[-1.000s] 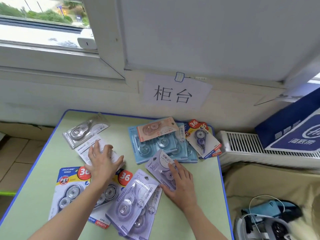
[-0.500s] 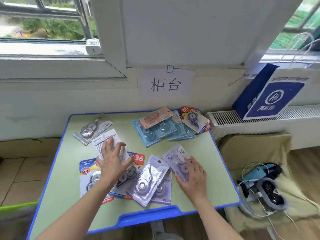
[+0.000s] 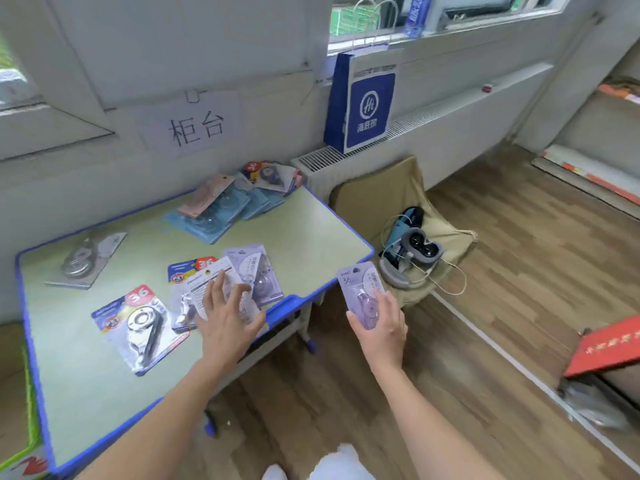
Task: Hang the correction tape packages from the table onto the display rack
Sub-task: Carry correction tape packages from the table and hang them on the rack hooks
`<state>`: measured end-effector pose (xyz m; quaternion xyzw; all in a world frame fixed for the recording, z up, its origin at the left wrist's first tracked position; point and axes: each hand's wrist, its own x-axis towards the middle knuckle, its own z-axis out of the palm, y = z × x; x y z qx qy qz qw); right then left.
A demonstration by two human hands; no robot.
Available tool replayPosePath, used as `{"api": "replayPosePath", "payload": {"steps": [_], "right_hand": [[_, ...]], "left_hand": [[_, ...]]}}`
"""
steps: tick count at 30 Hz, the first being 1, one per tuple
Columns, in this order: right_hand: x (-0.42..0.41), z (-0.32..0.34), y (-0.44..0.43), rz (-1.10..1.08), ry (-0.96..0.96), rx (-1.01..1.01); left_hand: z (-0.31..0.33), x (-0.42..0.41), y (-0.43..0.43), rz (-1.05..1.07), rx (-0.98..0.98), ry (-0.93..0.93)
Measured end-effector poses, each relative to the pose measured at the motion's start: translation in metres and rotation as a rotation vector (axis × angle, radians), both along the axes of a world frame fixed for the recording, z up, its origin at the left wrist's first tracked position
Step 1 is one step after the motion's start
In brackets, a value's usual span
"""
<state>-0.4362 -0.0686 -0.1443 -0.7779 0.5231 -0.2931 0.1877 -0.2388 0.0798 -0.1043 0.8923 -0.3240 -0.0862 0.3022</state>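
Off the table's right edge, above the floor, a lilac correction tape package (image 3: 360, 289) stood upright in the right hand (image 3: 381, 329), thumb and fingers gripping its lower half. Left hand (image 3: 227, 318) lay flat with straight fingers on a white-backed package (image 3: 207, 280) near the table (image 3: 311, 230) front edge, grasping nothing. Second lilac package (image 3: 258, 271) just beside it; red-tagged package (image 3: 138, 323) further left; blue stack (image 3: 214, 213) at the far side.

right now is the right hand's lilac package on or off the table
Off: the right hand grips the lilac correction tape package past the table edge, over the floor.
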Motion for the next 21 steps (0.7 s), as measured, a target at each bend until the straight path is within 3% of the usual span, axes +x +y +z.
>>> {"api": "replayPosePath", "payload": {"steps": [9,21], "right_hand": [[-0.154,0.015,0.020,-0.393,-0.128,0.098],[-0.464,0.036,0.056,-0.741,-0.159,0.006]], "left_hand": [[0.010,-0.140,-0.061,-0.384,-0.022,-0.062],[0.001,-0.442,-0.114,-0.872,0.003,-0.166]]}}
